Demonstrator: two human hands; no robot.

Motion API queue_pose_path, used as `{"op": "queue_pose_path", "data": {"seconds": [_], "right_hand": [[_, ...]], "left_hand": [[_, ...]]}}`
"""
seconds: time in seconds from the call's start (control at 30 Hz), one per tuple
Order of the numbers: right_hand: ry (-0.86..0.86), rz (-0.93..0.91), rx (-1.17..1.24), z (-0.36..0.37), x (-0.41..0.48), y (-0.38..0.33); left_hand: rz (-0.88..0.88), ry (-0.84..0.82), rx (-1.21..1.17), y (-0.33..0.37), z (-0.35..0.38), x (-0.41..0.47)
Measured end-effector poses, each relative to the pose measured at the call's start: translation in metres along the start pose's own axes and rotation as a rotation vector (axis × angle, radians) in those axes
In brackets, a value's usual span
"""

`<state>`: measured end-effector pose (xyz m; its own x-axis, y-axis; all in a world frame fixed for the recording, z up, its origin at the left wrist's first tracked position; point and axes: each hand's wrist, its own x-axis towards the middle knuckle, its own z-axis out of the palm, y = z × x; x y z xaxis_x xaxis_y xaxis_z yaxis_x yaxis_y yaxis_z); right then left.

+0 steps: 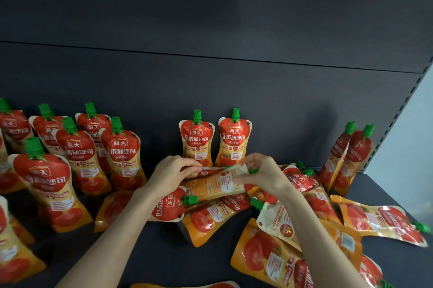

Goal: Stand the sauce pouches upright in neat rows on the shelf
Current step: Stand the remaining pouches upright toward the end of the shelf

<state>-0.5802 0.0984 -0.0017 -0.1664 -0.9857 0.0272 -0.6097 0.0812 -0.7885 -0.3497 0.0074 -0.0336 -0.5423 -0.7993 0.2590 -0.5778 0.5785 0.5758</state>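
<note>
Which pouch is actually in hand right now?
The sideways pouch gripped by left hand and right hand, before the two upright back pouches; others lie or stand ungripped.

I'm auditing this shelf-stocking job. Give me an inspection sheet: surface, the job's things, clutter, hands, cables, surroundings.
Surface: dark shelf, matte.
Job's things: left group of pouches upright in rows; back pair upright; right pair upright, leaning; flat pouches heaped front right.
Clutter: nothing seen.
Hands: left hand and right hand both grip one sideways pouch.
Cables: nothing seen.
Surroundings: dark back panel; pale wall at right.
</note>
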Motion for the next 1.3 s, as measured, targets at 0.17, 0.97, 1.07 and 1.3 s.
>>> {"op": "queue_pose_path", "data": {"seconds": [0.17,0.97,1.07,1.3], "right_hand": [[0.211,-0.106,0.201,-0.002,0.0,-0.011],[-0.072,-0.309,0.417,0.024,0.009,-0.062],[-0.159,-0.296,0.475,0.022,0.009,-0.062],[-0.087,-0.312,0.327,0.024,0.012,-0.062]], "left_hand": [[0.053,0.185,-0.034,0.0,0.004,-0.006],[-0.113,0.388,-0.696,0.015,0.011,-0.019],[-0.121,0.362,-0.758,0.017,0.008,-0.02],[-0.119,0.355,-0.691,0.014,0.005,-0.023]]}}
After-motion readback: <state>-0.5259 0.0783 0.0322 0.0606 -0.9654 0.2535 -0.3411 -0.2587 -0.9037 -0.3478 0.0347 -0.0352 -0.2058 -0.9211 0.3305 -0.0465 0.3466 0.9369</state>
